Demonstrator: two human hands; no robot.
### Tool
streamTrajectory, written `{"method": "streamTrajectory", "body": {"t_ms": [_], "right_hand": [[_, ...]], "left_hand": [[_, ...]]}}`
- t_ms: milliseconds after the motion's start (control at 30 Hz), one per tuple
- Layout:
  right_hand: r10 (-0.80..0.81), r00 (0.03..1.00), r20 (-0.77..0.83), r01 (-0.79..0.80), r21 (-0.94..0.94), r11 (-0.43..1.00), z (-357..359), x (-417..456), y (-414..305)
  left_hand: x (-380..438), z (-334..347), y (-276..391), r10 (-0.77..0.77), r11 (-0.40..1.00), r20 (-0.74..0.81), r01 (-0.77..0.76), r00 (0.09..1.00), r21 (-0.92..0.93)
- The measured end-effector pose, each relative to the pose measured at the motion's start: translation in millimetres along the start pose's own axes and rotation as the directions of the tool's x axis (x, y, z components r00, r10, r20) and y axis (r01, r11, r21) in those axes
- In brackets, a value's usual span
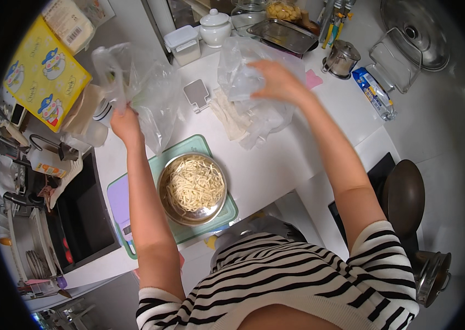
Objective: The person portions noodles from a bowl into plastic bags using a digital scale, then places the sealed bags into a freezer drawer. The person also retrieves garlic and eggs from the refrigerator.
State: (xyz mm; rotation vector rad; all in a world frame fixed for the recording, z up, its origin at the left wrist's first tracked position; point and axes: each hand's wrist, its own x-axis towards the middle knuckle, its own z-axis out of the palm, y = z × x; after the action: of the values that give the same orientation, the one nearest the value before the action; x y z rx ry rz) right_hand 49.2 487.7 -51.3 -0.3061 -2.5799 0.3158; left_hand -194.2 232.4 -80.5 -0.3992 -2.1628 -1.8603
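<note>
My left hand (126,123) grips the edge of a clear plastic bag (156,95) that hangs over the back left of the counter. Something greenish shows faintly through it. My right hand (275,80) is spread, fingers apart, over a second crumpled clear plastic bag (236,62); whether the fingertips touch it I cannot tell. Beneath that bag lies a cream cloth (228,113). Nearer my body, a steel bowl (162,196) of pale noodle-like strips (195,185) stands on a green cutting board (197,144). A lilac kitchen scale (118,198) is partly hidden behind my left forearm.
A dark sink (84,206) lies left, beside a dish rack (30,243). Along the back stand a lidded plastic container (183,45), a white lidded jar (215,29) and a metal tray (284,33). To the right are a blue packet (372,93) and a dark wok (404,198).
</note>
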Motion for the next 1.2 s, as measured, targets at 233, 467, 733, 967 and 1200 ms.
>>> {"method": "streamTrajectory", "body": {"t_ms": [233, 467, 733, 967, 1200], "right_hand": [[0.37, 0.913, -0.172, -0.328, 0.23, 0.916, 81.2, -15.6, 31.9], [0.542, 0.833, 0.115, -0.194, 0.977, 0.091, -54.4, 7.0, 19.0], [0.618, 0.744, 0.254, -0.271, 0.96, -0.068, -98.9, -44.9, -52.0], [0.731, 0.578, 0.364, -0.246, 0.931, -0.269, -82.4, -153.8, -106.0], [0.677, 0.605, 0.419, -0.237, 0.907, -0.349, -48.5, -334.1, -193.3]], "left_hand": [[-3.4, 16.6, -50.7, 0.083, 0.936, 0.243, -0.159, 0.966, 0.314], [-59.3, 27.8, 44.5, 0.33, 0.944, 0.224, -0.316, 0.917, -0.095], [-118.7, 22.5, 88.0, 0.333, 0.477, 0.844, 0.697, 0.421, -0.536], [-186.5, -23.5, 98.3, 0.048, 0.6, 0.955, 0.756, 0.292, -0.261], [-259.3, -101.1, 65.4, 0.049, 0.413, 0.997, 0.91, -0.054, 0.029]]}}
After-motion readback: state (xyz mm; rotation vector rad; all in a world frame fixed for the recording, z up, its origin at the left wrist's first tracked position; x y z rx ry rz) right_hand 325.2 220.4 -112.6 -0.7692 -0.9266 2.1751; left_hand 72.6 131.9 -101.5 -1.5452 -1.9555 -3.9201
